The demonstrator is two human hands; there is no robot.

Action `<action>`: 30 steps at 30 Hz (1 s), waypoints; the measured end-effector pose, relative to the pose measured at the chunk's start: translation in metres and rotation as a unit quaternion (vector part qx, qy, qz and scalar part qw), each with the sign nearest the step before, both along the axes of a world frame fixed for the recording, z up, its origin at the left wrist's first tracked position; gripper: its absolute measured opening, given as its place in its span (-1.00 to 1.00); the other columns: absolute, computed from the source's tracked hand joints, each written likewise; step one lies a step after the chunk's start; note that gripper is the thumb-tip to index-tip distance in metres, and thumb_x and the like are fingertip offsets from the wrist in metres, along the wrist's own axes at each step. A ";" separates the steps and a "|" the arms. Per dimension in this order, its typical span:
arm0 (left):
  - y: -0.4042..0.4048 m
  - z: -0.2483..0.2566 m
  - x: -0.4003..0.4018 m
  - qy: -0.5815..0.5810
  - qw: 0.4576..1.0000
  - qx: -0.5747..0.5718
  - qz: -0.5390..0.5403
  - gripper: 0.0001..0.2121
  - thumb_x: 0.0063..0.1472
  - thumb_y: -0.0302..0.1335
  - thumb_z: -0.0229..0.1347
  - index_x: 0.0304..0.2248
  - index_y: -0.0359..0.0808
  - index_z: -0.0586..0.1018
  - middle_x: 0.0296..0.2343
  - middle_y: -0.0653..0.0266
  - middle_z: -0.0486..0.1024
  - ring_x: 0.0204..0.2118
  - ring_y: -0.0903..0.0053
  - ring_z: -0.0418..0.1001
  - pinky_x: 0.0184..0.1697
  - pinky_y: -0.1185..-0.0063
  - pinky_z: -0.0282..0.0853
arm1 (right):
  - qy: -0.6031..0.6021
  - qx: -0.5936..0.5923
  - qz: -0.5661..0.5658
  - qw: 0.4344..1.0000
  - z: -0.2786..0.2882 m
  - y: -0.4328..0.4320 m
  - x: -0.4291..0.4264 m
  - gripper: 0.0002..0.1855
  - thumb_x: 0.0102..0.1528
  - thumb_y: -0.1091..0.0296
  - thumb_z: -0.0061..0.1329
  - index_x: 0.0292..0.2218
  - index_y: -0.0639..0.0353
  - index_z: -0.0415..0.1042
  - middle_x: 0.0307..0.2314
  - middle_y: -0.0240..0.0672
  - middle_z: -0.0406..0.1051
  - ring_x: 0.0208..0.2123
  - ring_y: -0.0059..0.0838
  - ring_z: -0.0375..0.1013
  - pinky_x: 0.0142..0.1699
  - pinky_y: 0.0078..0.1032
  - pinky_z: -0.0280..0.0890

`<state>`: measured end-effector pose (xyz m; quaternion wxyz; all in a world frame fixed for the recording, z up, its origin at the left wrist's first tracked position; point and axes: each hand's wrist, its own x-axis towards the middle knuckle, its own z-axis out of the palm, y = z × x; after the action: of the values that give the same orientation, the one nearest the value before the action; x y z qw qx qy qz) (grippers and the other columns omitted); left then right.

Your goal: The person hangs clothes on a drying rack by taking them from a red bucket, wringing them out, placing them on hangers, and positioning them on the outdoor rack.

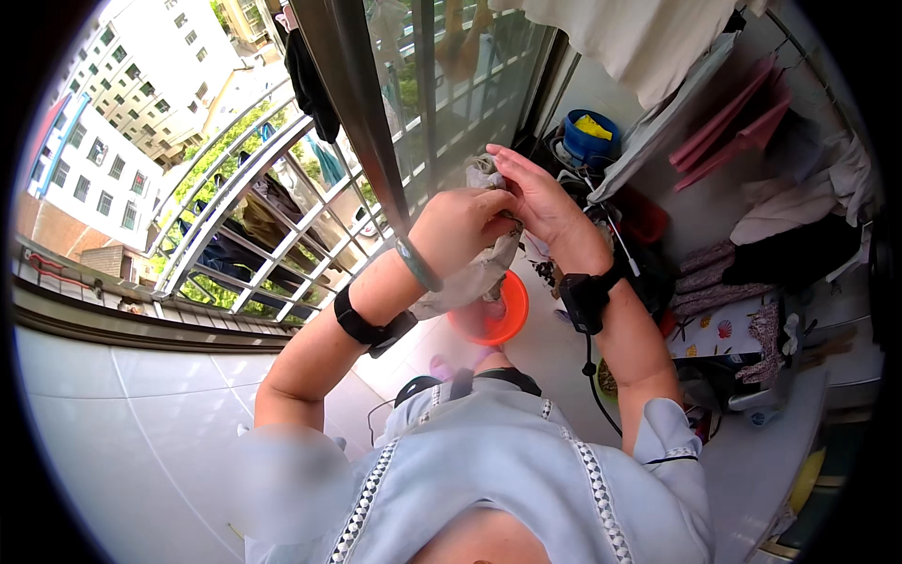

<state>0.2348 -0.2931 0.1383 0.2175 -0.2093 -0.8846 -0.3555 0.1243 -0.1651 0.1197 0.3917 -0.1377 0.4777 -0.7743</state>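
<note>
A light grey, thin cloth, seemingly a garment [465, 285], hangs bunched in front of me. My left hand [458, 229], below a jade-coloured bangle, has its fingers curled around the upper part of it. Against the left hand lies my right hand [541, 196], its fingers straight and close together beside the bunched top of the cloth. The right thumb is hidden, so its hold is unclear. Beneath the hands an orange-red plastic basin [520, 307] stands on the tiled floor. The cloth's lower part covers some of its rim, and something pinkish shows inside.
A sliding window frame [359, 106] rises close to my left hand, with a white metal railing [282, 243] and hanging clothes beyond. At right are a blue bucket [590, 141], pink hanging cloths [733, 123] and piled laundry [782, 240]. A cable [597, 391] trails from my right wrist strap.
</note>
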 end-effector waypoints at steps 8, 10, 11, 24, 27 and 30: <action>-0.031 0.009 -0.008 0.120 0.989 -0.048 0.078 -0.87 0.05 -0.50 0.01 -0.54 -0.40 0.36 -0.66 0.10 0.24 -0.59 0.20 0.26 -0.49 0.45 0.23 | 0.299 0.220 -0.107 0.922 -0.050 0.027 -0.030 -0.70 0.13 0.26 -0.14 -0.13 0.21 0.25 -0.56 -0.50 0.24 -0.53 -0.73 0.20 -0.43 -0.72 0.17; -0.036 0.009 -0.002 0.047 0.992 -0.008 0.115 -0.79 0.10 -0.44 -0.02 -0.58 -0.43 0.33 -0.71 0.02 0.19 -0.67 0.28 0.17 -0.57 0.48 0.17 | 0.278 0.211 -0.099 0.932 -0.062 0.039 -0.016 -0.72 0.12 0.30 -0.12 -0.17 0.22 0.24 -0.56 -0.50 0.23 -0.52 -0.74 0.20 -0.42 -0.74 0.17; -0.039 0.007 -0.002 0.046 0.992 -0.008 0.121 -0.79 0.10 -0.44 -0.02 -0.58 -0.43 0.33 -0.71 0.02 0.19 -0.67 0.28 0.17 -0.57 0.48 0.17 | 0.254 0.205 -0.097 0.940 -0.069 0.044 -0.005 -0.75 0.11 0.33 -0.10 -0.20 0.24 0.24 -0.56 -0.49 0.22 -0.52 -0.75 0.20 -0.41 -0.76 0.16; -0.062 0.021 -0.004 -0.207 0.950 0.215 0.097 -0.83 -0.01 -0.45 0.00 -0.49 -0.44 0.42 -0.67 0.38 0.34 -0.56 0.73 0.27 -0.49 0.63 0.27 | 0.388 0.268 -0.126 0.873 -0.150 0.039 0.040 -0.82 0.12 0.34 -0.21 -0.28 0.26 0.28 -0.52 -0.34 0.27 -0.44 -0.56 0.24 -0.28 -0.60 0.19; -0.097 0.016 0.002 -0.293 0.944 0.141 0.061 -0.79 -0.02 -0.44 -0.01 -0.41 -0.44 0.42 -0.62 0.34 0.33 -0.50 0.72 0.26 -0.42 0.65 0.25 | 0.308 0.215 -0.193 0.906 -0.161 0.069 -0.010 -0.86 0.12 0.40 -0.22 -0.30 0.27 0.28 -0.52 -0.37 0.26 -0.48 -0.62 0.21 -0.32 -0.65 0.18; -0.127 -0.018 0.020 -0.191 0.970 -0.010 0.153 -0.85 -0.01 -0.49 -0.02 -0.41 -0.36 0.45 -0.56 0.21 0.40 -0.45 0.45 0.39 -0.35 0.53 0.30 | 0.482 0.268 -0.229 0.802 -0.104 0.064 -0.014 -0.88 0.09 0.47 -0.17 -0.30 0.28 0.30 -0.54 -0.36 0.28 -0.49 -0.65 0.23 -0.34 -0.67 0.19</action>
<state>0.2546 -0.4203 0.1200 0.0942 -0.0020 -0.9347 -0.3427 0.1107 -0.1011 0.0155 -0.0571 -0.2692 0.8112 -0.5159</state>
